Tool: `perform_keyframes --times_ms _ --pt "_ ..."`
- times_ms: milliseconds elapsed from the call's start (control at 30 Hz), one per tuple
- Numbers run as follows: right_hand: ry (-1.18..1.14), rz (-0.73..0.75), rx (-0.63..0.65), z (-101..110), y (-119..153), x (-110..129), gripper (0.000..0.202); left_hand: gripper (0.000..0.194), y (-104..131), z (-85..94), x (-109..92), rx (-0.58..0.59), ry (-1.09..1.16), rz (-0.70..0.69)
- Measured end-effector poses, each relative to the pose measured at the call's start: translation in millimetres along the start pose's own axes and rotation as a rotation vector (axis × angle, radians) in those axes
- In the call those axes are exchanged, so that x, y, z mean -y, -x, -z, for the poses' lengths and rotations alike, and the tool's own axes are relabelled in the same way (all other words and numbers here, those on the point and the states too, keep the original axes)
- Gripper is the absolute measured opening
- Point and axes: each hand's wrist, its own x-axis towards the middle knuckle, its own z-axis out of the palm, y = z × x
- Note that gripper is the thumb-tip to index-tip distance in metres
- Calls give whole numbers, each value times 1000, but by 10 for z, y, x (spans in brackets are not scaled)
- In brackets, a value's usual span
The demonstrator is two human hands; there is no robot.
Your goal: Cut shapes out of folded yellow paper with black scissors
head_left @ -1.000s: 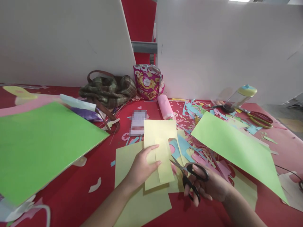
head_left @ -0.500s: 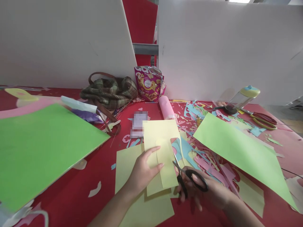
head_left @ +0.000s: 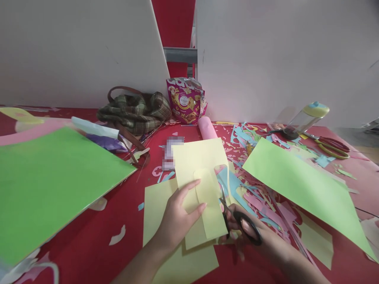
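My left hand [head_left: 180,217] grips a pale yellow sheet of paper [head_left: 197,156], thumb and forefinger pressing a smaller yellow paper piece [head_left: 209,201] flat on top of it. Black-handled scissors [head_left: 247,227] are in my right hand [head_left: 260,232], fingers through the loops. Their blades lie at the right edge of the smaller piece, and a thin cut strip [head_left: 228,179] curls away from the sheet beside them. Beneath, another pale yellow sheet [head_left: 160,209] rests on the red table [head_left: 97,244].
Green sheets lie to the left [head_left: 59,181] and right [head_left: 304,193]. Paper scraps [head_left: 260,201] litter the right side. Behind are a plaid bag [head_left: 133,112], a snack bag [head_left: 186,100], a pink roll [head_left: 207,128], a clear bottle [head_left: 304,120] and more scissors [head_left: 331,148].
The yellow sheet has tilted slightly, its upper left corner shifting left and up. The scissors have moved a little right and down, still beside the smaller piece's right edge.
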Motion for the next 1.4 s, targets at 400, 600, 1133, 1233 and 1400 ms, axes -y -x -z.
perform_keyframes --times_ms 400,600,1133,1233,1400 --pt "54 -34 55 -58 46 14 30 41 13 -51 22 -33 2 -17" --pt "71 3 -8 -86 41 15 31 41 31 -51 9 -22 1 -23" --pt "143 25 -47 -58 43 -59 26 42 39 -36 -3 -33 -64 -89" --pt "103 8 -42 -63 37 -62 28 41 41 -41 -2 -49 -75 -104" --pt "119 -4 -27 -75 38 -58 27 40 36 -51 8 -62 -85 -119"
